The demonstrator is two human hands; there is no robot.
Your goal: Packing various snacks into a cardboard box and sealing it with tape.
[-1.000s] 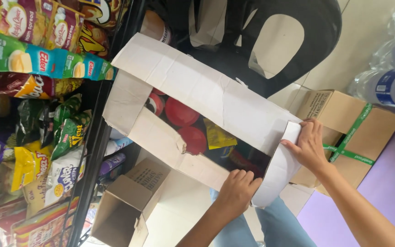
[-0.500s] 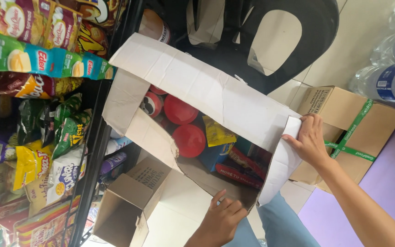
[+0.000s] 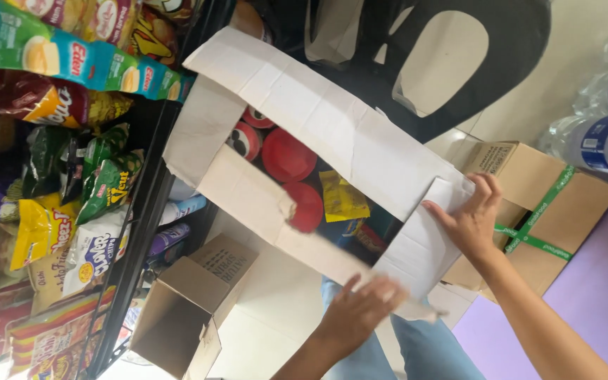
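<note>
A big open cardboard box (image 3: 332,127) lies in front of me with its pale flaps spread. Inside are red round lids (image 3: 288,155) and a yellow packet (image 3: 343,197). My right hand (image 3: 469,222) grips the short end flap (image 3: 416,253) at the box's right end, fingers spread over its edge. My left hand (image 3: 360,309), a little blurred, holds the lower edge of the near long flap (image 3: 262,204) where it meets that end flap. My jeans-clad legs (image 3: 416,345) show below the box.
A dark shelf rack (image 3: 142,211) full of snack packs (image 3: 43,211) fills the left side. A small open carton (image 3: 184,309) lies at its foot. A closed carton with green tape (image 3: 550,204), water bottles (image 3: 606,134) and a dark plastic chair (image 3: 473,63) stand to the right and behind.
My left hand dropped away from the near flap, then came back up onto its lower edge. The flaps have spread wider, showing more of the red lids. My right hand stayed on the end flap.
</note>
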